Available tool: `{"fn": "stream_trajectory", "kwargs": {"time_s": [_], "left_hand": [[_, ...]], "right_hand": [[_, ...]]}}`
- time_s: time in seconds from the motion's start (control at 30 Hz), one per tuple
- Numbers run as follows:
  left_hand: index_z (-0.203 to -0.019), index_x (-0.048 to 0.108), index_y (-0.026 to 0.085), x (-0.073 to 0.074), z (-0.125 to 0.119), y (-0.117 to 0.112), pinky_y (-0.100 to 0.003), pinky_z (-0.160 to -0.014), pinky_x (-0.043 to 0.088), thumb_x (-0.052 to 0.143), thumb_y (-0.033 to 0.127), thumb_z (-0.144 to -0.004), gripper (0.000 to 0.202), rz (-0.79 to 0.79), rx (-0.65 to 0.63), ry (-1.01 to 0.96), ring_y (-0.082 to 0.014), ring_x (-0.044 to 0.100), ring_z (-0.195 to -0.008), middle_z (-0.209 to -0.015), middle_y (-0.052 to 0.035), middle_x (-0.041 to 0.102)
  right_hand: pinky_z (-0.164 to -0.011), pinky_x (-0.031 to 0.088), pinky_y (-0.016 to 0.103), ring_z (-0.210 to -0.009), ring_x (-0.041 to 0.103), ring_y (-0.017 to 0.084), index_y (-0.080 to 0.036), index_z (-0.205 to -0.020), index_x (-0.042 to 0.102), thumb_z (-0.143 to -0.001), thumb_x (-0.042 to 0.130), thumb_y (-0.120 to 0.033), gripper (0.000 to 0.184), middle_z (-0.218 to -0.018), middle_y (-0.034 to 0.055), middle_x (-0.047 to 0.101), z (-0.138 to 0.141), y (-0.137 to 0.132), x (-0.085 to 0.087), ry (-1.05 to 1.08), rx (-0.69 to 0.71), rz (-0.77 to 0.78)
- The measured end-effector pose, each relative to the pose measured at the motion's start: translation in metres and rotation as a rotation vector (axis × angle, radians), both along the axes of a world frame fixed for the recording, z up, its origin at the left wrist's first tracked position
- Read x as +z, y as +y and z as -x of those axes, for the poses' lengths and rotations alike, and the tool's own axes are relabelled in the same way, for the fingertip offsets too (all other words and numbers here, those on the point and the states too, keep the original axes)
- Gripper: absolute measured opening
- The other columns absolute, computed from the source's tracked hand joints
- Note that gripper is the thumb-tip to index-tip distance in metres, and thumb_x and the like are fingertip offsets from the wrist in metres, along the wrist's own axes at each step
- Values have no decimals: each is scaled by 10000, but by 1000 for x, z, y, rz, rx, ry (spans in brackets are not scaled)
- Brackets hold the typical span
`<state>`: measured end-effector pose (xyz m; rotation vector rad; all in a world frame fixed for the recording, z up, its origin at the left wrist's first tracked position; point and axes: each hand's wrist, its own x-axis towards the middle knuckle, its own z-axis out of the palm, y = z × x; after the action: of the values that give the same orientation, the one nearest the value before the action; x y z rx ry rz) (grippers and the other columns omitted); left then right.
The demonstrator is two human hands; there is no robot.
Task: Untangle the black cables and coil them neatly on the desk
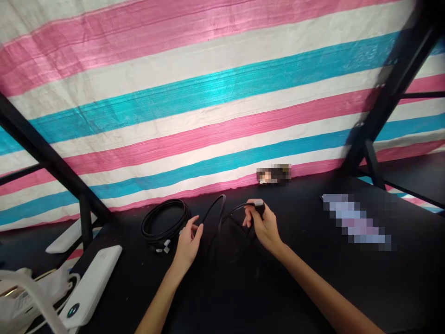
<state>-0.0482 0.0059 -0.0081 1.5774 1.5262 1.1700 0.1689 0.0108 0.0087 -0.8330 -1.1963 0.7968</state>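
While right hand pinches loose black cable, only the cable coil beside half-open left hand, grip unclear, looks wound.

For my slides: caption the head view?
Right hand holds a looping black cable; left hand is beside a coil.

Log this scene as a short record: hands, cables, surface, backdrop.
Left hand: at the black cable; grip unclear
Right hand: holding the black cable, fingers curled
Coiled cable: lying beside the left hand
Surface: black table
Left side: white slab-shaped device with a dark oval
Backdrop: striped sheet in pink, blue and white
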Motion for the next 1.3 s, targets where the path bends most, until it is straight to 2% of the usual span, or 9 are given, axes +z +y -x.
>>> {"fn": "stream_trajectory", "kwargs": {"time_s": [0.1,0.2,0.33,0.43,0.6,0.77,1.0,1.17,1.3], "left_hand": [[-907,633,142,11,-4,-6,-246,-512,286,457,479,-833,387,50,-185,1,-120,385,-492,-492,51,394],[-811,573,159,19,-8,-11,-233,-506,273,425,488,-861,365,53,-204,-145,-100,351,-462,-462,62,388],[-820,509,174,22,-7,-11,-206,-499,305,437,502,-864,338,-51,-21,-469,-87,363,-469,-484,70,392],[-813,495,178,26,-3,-9,-183,-431,297,495,511,-834,334,-134,115,-670,-70,339,-431,-486,85,346],[-800,469,194,38,7,-11,-157,-337,240,507,488,-839,299,-327,282,-737,-51,307,-361,-479,100,308],[-801,465,198,46,19,-10,-158,-317,222,504,470,-843,278,-412,438,-848,-57,304,-342,-448,107,294],[-805,496,185,44,6,-14,-143,-330,221,487,464,-856,284,-321,198,-666,-40,277,-322,-422,105,298],[-839,479,200,39,-3,-17,-149,-333,216,463,515,-849,315,-135,3,-591,-52,311,-315,-411,101,340],[-901,498,200,34,-6,-18,-158,-347,238,404,535,-865,350,-27,-158,-425,-65,350,-327,-423,87,399]], "right_hand": [[-342,386,203,-383,383,61,-208,-907,501,-863,473,-420,219,-602,-51,433,-4,2,6,55,-52,57],[-293,311,175,-376,336,48,-193,-901,501,-849,476,-472,285,-610,-48,422,-9,6,11,32,-94,141],[-297,341,168,-382,350,41,-180,-944,512,-826,483,-518,359,-662,-34,463,-14,13,9,27,-86,196],[-384,478,211,-489,508,85,-167,-961,546,-797,492,-572,440,-754,16,526,-15,17,3,33,-48,250],[-529,561,279,-796,636,209,-163,-976,594,-785,463,-638,528,-905,113,611,-19,21,-1,19,-11,370],[-393,472,222,-562,631,155,-163,-1002,559,-854,371,-595,494,-806,94,644,-22,20,3,62,19,443],[-311,339,167,-462,584,114,-151,-955,556,-838,409,-586,474,-754,63,618,-18,19,4,19,72,442],[-296,335,172,-480,600,112,-183,-1229,470,-825,425,-584,571,-946,96,628,-13,16,5,-94,143,450],[-298,351,178,-434,580,113,-201,-1380,310,-819,445,-569,685,-802,46,637,-9,13,2,-151,285,433]]}}
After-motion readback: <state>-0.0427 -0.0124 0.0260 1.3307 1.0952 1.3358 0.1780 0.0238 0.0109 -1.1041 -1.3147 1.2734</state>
